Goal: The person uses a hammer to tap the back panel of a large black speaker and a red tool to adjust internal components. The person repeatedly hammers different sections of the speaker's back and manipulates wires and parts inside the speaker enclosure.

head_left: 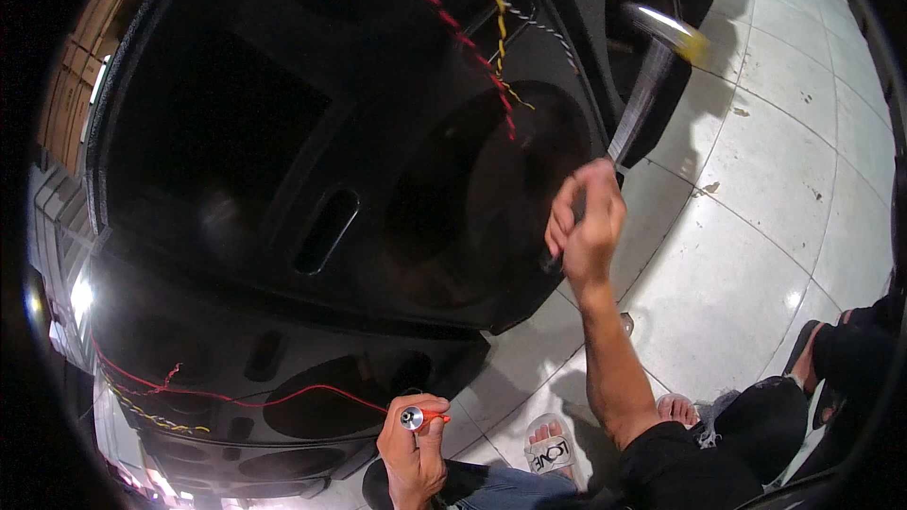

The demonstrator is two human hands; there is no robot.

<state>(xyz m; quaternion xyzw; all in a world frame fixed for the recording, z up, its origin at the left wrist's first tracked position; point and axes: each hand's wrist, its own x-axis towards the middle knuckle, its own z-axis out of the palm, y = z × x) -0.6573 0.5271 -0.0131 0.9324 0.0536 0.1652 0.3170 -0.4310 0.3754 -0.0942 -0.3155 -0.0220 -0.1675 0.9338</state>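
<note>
My right hand (590, 217) is closed round the dark handle of a hammer (642, 99), raised over the edge of a black cabinet. The hammer has a metal shaft, and its head is smeared by motion, with yellow at one end. Low in the middle, my left hand (413, 453) grips an orange tool with a round silver end (412, 418) turned upward; its exact kind is unclear. A thin red wire (283, 401) runs across a lower cabinet and ends at or behind this hand. The large black speaker cabinet (203, 255) has round openings and slots.
Twisted red wires (453, 28) and yellow-black wires (499, 24) hang over the large cabinet. More black cabinets (227, 349) stand at the lower left. White floor tiles (756, 217) lie to the right. A sandalled foot (550, 444) and dark trouser legs (756, 425) are at the lower right.
</note>
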